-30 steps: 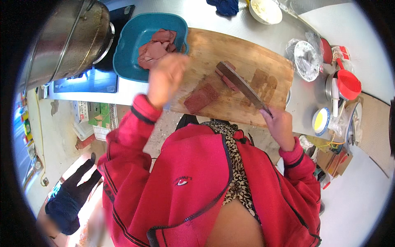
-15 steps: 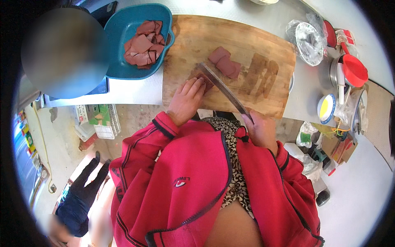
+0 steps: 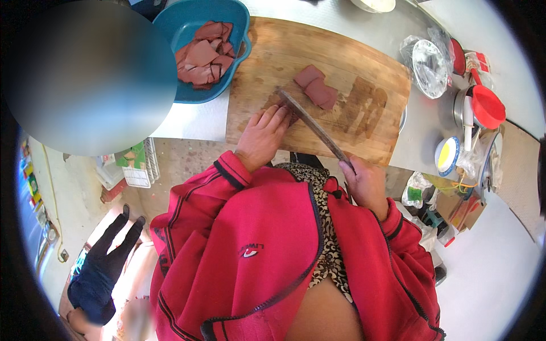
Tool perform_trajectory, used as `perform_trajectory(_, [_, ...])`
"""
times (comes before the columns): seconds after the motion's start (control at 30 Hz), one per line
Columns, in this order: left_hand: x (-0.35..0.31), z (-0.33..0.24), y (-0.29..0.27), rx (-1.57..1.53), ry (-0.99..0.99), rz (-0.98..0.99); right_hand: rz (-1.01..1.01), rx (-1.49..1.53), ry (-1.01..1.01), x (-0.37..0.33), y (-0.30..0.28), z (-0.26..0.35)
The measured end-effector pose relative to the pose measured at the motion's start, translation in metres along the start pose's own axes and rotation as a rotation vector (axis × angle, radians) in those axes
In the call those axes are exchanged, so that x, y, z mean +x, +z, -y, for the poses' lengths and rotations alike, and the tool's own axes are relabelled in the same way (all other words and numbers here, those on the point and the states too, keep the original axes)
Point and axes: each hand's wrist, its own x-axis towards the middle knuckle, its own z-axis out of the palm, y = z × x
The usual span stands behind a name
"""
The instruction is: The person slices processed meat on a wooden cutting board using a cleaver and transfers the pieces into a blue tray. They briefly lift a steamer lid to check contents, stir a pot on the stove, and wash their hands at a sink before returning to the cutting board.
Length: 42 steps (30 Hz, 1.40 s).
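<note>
On the wooden cutting board (image 3: 273, 45), my left hand (image 3: 263, 133) presses down with bent fingers on a piece of reddish-brown meat (image 3: 294, 118), mostly hidden by the fingers and the blade. A long knife (image 3: 314, 126) lies slantwise against that meat, its blade right beside my left fingertips. Its handle is gripped in my right hand (image 3: 367, 179), close to the board's near edge. Just beyond the blade, a few overlapping pink slices of meat (image 3: 320, 92) rest flat on the board. More slices (image 3: 202, 54) are heaped in a blue plastic basin (image 3: 244, 34) at the board's left.
To the right stand a plastic-wrapped dish (image 3: 429, 68), a red ladle-like scoop (image 3: 488, 107) over a metal pot, and a blue-rimmed bowl with something yellow (image 3: 447, 154). A large blurred round patch covers the upper left. Another person (image 3: 99, 273) appears at lower left.
The view has shifted slightly, so the board and basin sit a little farther right or higher. Both hands and the knife keep nearly the same place on the board.
</note>
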Motion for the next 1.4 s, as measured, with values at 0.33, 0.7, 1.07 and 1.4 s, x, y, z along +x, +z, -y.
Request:
perform_trajectory(0.33, [-0.001, 0.004, 0.004, -0.045, 0.010, -0.028, 0.135, 0.063, 0.017, 0.018, -0.014, -0.006])
perform_trajectory(0.7, [-0.003, 0.005, 0.010, -0.131, 0.001, -0.047, 0.240, -0.014, -0.063, 0.058, 0.001, -0.003])
perform_trajectory(1.07, [-0.005, 0.005, 0.007, -0.133, -0.029, -0.048, 0.128, 0.088, -0.031, 0.052, 0.033, -0.011])
perform_trajectory(1.4, [-0.005, 0.006, 0.009, -0.116, -0.021, -0.029, 0.091, -0.001, -0.027, 0.033, -0.011, 0.009])
